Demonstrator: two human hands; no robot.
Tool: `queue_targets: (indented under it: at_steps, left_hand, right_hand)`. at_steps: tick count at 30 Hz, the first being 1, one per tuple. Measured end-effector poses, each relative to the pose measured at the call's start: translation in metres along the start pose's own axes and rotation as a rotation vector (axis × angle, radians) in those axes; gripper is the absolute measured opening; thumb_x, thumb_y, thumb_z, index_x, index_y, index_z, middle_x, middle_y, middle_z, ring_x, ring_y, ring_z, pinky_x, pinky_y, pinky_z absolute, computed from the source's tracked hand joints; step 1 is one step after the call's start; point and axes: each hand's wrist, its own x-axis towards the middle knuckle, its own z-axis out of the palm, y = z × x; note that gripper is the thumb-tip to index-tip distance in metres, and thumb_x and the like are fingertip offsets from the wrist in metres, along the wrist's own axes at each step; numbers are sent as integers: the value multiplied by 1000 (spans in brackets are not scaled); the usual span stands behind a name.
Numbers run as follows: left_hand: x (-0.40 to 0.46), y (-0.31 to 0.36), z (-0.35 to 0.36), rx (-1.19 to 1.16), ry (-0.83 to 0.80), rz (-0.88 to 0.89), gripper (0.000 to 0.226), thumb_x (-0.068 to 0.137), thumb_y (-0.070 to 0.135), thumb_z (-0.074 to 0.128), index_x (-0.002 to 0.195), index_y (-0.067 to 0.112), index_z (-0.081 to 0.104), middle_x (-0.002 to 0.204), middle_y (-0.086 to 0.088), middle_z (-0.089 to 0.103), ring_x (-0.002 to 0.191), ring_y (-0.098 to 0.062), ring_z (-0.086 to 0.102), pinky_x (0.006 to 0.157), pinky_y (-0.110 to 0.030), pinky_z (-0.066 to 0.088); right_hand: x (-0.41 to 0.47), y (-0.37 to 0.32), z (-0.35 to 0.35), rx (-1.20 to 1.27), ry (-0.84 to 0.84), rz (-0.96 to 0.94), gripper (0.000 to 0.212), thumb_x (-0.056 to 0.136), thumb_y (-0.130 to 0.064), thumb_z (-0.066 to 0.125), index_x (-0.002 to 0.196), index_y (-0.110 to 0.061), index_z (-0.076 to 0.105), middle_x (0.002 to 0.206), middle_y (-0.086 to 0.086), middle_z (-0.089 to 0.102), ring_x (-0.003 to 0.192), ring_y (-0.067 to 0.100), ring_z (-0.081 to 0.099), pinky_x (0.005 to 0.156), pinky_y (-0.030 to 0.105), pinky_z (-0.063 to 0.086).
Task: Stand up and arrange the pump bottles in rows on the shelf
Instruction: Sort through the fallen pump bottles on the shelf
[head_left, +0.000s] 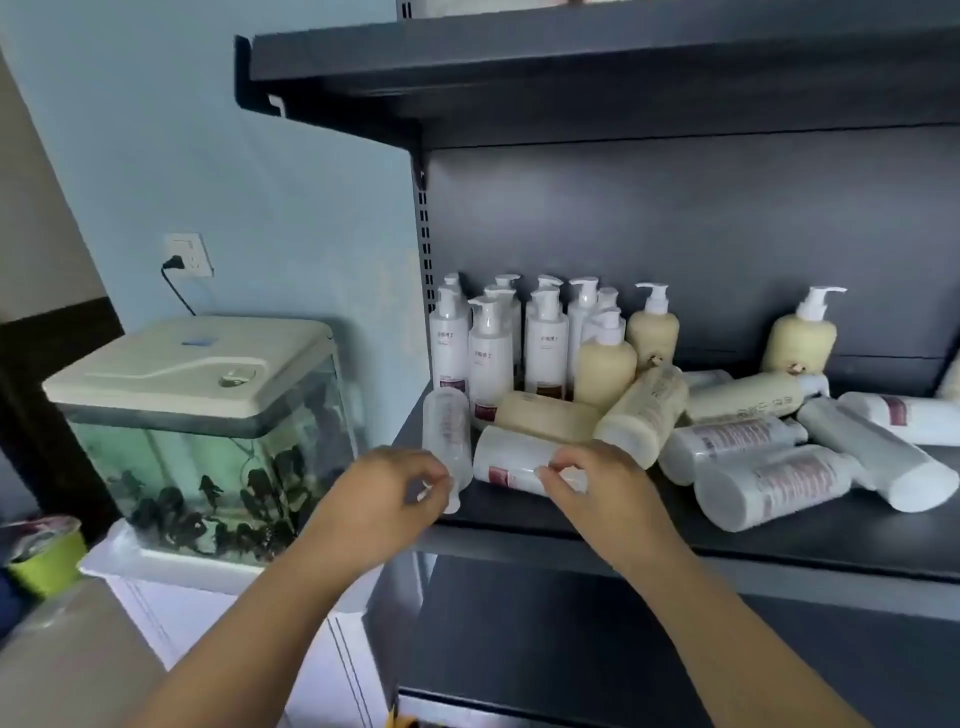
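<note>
On the dark shelf (810, 540), several white pump bottles (491, 358) stand in rows at the back left. Three cream pump bottles stand behind, one of them (800, 338) far right. Several white and cream bottles lie toppled in a heap (769, 483) across the middle and right. My left hand (400, 488) grips the pump end of a white bottle (448, 431) lying at the shelf's left front corner, base pointing away. My right hand (592, 478) holds the pump end of another lying white bottle (511, 460).
An upper shelf (571, 67) overhangs the work area. Left of the shelving stands a fish tank (208, 441) with a cream lid on a white cabinet. A green cup (47, 556) sits at the far left. A wall socket (187, 254) has a cable plugged in.
</note>
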Motion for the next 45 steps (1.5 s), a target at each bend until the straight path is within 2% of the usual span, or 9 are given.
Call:
queue_targets:
  at_steps: [5,9,11,14,17,21,27,33,45]
  left_hand:
    - [24,-13,30,-117,149,-50,45,67,42,45,86,8,69,92,-2,67,91,-7,49,83,4,25]
    - [40,-25,53,-131,62,-223,45,78,24,62,121,15,54,139,-11,40,130,-25,32,107,-26,24]
    - [41,-31,58,-215,-35,-327,52,83,17,58,132,22,41,148,-11,22,131,-22,25,100,-20,29]
    - [42,-43,56,-336,-98,-358,55,86,13,54,136,24,34,143,-9,27,110,-13,35,78,-9,31]
    - [41,-58,46,-391,-109,-376,54,84,13,57,133,27,39,131,-3,41,110,-20,46,85,-25,37]
    - [40,-78,34,-546,-153,-397,53,82,11,61,125,38,45,122,11,46,107,-13,48,91,-25,36]
    - [42,-92,24,-702,-134,-442,52,81,8,63,119,41,51,120,7,53,105,-8,54,82,-17,40]
    - [40,-86,32,-745,-108,-400,51,84,8,59,128,31,46,117,13,53,96,7,51,71,-4,42]
    - [44,-85,27,-765,-105,-405,60,80,39,58,135,29,36,139,5,45,124,-11,46,106,-31,35]
  right_hand:
    - [12,19,20,-5,51,27,33,86,-29,59,114,-11,60,115,-1,60,111,13,52,88,15,33]
    - [12,26,36,-341,32,33,48,78,-46,48,104,-10,66,102,6,70,95,26,68,78,32,54]
    - [13,25,42,-496,-28,41,49,72,-48,60,105,-11,67,104,10,70,97,30,68,77,40,55]
    - [21,23,47,-596,-51,74,61,57,-43,81,110,-15,66,105,15,69,98,31,67,79,42,55]
    - [32,16,45,-544,-111,4,59,84,-35,59,137,-19,40,136,9,50,129,25,44,106,36,35]
    - [52,17,42,-441,-212,-14,56,92,-34,45,143,-23,25,147,-5,35,133,16,31,107,26,22]
    - [75,3,43,-461,-331,95,53,89,-47,45,136,-24,38,132,6,47,117,27,43,95,34,32]
    - [86,-29,70,-169,-382,383,51,94,-48,30,106,-5,55,77,3,53,76,21,51,70,32,39]
    - [75,-30,97,360,-137,431,41,92,-46,37,116,-13,46,122,8,47,116,22,46,92,31,34]
